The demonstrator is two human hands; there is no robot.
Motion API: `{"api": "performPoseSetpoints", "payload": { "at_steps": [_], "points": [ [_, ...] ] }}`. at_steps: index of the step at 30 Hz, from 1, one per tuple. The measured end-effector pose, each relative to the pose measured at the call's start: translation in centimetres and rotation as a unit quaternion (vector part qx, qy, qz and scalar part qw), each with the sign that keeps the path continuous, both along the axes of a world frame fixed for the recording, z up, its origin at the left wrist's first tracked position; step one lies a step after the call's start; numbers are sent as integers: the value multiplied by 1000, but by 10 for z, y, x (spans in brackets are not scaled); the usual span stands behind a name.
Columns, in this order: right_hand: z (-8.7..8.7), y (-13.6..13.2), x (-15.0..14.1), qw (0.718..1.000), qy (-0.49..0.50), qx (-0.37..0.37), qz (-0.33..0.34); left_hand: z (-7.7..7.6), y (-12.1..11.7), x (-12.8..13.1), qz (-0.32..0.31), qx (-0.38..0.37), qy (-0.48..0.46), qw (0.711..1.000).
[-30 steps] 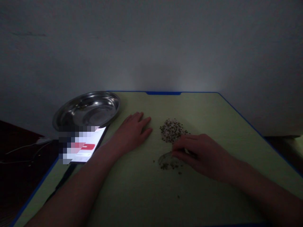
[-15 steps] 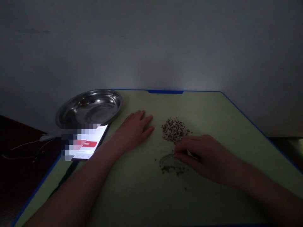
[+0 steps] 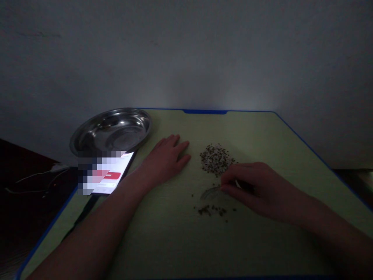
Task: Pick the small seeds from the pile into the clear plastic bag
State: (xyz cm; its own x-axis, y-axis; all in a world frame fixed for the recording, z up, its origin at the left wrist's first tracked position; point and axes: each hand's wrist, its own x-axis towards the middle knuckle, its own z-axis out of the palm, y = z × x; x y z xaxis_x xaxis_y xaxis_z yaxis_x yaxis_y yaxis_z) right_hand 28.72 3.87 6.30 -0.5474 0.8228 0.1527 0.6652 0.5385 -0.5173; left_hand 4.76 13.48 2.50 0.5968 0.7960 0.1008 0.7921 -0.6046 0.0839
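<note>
My left hand (image 3: 167,159) lies flat on the table with its fingers spread, holding nothing. A pile of mixed dark and pale grains (image 3: 216,158) sits to its right. My right hand (image 3: 253,188) is closed, thumb and fingertips pinching the edge of a small clear curved piece (image 3: 210,192). It is see-through and dim, so its exact kind is hard to make out. Just on the near side of that piece, a loose cluster of mostly dark grains (image 3: 212,210) lies on the tabletop, with a few strays around it.
A wide shiny metal basin (image 3: 109,132) stands at the back left. In front of it is a phone (image 3: 112,182) with a lit screen, partly pixelated. The pale green table (image 3: 247,128) has a blue edge and meets a wall (image 3: 186,58). White cables (image 3: 35,177) hang at left.
My right hand has shifted slightly right with the clear piece, which now looks narrower and more tilted, and sits apart from the dark grains. My left hand stays put.
</note>
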Motion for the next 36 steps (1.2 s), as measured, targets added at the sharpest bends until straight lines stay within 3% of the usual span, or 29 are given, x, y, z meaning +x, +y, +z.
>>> {"api": "performPoseSetpoints", "payload": {
  "at_steps": [11, 21, 36],
  "points": [
    [4, 17, 33, 988, -14, -153, 2, 4, -1, 1, 6, -19, 10, 1000],
    [12, 25, 53, 962, -64, -263, 34, -1, 3, -1, -8, 14, 18, 1000],
    [12, 14, 35, 960, -71, -266, 61, 2, 0, 0, -1, -8, 14, 1000]
  ]
}}
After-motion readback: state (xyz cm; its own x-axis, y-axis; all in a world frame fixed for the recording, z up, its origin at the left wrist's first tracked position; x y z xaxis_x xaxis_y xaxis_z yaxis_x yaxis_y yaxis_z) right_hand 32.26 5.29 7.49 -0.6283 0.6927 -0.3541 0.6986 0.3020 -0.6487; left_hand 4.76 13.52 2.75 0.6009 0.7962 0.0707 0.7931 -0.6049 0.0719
